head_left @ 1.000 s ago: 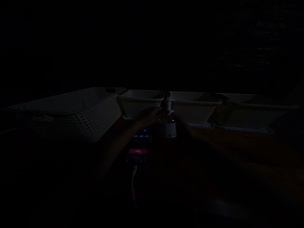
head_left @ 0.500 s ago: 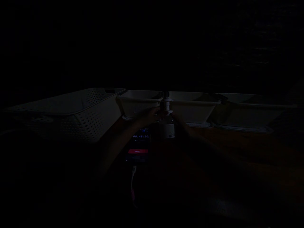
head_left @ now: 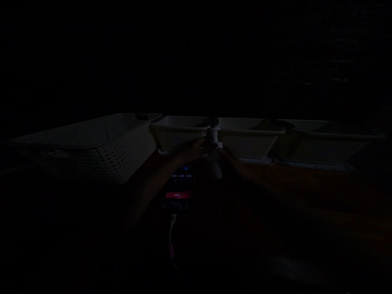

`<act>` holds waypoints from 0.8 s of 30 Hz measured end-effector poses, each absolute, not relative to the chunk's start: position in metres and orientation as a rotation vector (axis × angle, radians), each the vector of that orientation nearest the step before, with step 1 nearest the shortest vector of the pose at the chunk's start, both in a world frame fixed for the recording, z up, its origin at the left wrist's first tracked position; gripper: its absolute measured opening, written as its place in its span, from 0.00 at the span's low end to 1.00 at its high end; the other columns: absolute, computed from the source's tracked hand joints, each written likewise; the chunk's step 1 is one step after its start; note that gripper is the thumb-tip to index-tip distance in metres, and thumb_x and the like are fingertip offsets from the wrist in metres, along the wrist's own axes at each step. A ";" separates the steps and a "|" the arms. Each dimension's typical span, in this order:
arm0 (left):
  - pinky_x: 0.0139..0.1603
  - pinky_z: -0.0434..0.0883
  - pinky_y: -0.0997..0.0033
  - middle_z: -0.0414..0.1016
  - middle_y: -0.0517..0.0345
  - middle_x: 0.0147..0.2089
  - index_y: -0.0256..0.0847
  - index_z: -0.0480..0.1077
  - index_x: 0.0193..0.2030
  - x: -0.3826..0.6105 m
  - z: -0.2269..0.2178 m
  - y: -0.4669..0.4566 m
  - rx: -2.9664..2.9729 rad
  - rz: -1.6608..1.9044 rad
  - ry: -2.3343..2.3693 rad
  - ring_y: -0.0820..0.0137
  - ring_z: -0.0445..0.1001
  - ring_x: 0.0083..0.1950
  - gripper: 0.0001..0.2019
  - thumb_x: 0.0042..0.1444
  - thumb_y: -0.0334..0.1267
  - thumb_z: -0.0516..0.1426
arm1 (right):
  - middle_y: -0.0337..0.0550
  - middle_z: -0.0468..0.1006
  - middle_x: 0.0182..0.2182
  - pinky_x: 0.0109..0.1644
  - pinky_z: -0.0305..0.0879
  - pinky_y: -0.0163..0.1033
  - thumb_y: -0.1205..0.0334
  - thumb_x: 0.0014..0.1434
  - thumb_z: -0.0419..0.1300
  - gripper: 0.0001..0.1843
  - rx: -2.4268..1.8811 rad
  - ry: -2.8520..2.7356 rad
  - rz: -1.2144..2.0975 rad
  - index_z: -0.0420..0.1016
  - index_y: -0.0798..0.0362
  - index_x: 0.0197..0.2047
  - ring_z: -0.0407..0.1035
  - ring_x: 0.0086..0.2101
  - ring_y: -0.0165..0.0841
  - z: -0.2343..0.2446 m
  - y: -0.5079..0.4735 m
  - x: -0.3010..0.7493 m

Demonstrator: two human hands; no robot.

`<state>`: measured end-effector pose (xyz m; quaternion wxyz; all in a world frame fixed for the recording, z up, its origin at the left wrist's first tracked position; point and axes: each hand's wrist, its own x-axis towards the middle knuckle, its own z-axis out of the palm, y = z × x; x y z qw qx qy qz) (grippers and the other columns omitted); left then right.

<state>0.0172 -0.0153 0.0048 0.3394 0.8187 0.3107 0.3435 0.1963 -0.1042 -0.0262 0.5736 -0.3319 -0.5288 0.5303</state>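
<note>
The scene is very dark. A pump bottle (head_left: 215, 161) with a white pump head stands on the wooden table in front of the row of bins. My left hand (head_left: 196, 149) is closed against the bottle's upper left side. My right hand (head_left: 228, 154) is wrapped round its right side just under the pump. Both forearms reach forward from the bottom of the view. A phone (head_left: 180, 185) with a running timer and a red button lies just below my left hand.
A large white perforated basket (head_left: 116, 151) stands at the left. Three white bins (head_left: 183, 132) (head_left: 249, 136) (head_left: 318, 143) line the table's far edge. A white cable (head_left: 172, 228) trails from the phone toward me.
The bottle's label has turned out of sight, so the bottle has rotated between my hands. The phone timer has advanced one second. My hands have stayed at the bottle.
</note>
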 end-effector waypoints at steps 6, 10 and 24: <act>0.62 0.72 0.53 0.79 0.40 0.62 0.36 0.73 0.60 0.017 0.009 -0.022 2.118 0.872 0.823 0.51 0.77 0.62 0.41 0.56 0.72 0.58 | 0.41 0.82 0.45 0.43 0.76 0.43 0.43 0.50 0.78 0.33 -0.847 -1.177 1.206 0.73 0.42 0.55 0.79 0.43 0.40 -0.024 -0.108 0.192; 0.63 0.72 0.53 0.80 0.40 0.61 0.36 0.72 0.59 0.017 0.010 -0.024 2.133 0.874 0.866 0.52 0.78 0.61 0.38 0.59 0.70 0.57 | 0.42 0.83 0.45 0.43 0.77 0.43 0.43 0.52 0.77 0.31 -0.812 -1.205 1.208 0.74 0.44 0.55 0.79 0.42 0.39 -0.023 -0.106 0.193; 0.60 0.75 0.58 0.80 0.43 0.60 0.40 0.72 0.60 0.019 0.007 -0.024 2.209 0.885 0.887 0.56 0.79 0.59 0.33 0.62 0.66 0.54 | 0.46 0.83 0.50 0.50 0.79 0.50 0.38 0.51 0.76 0.34 -0.879 -1.277 1.184 0.75 0.44 0.56 0.79 0.47 0.44 -0.024 -0.098 0.200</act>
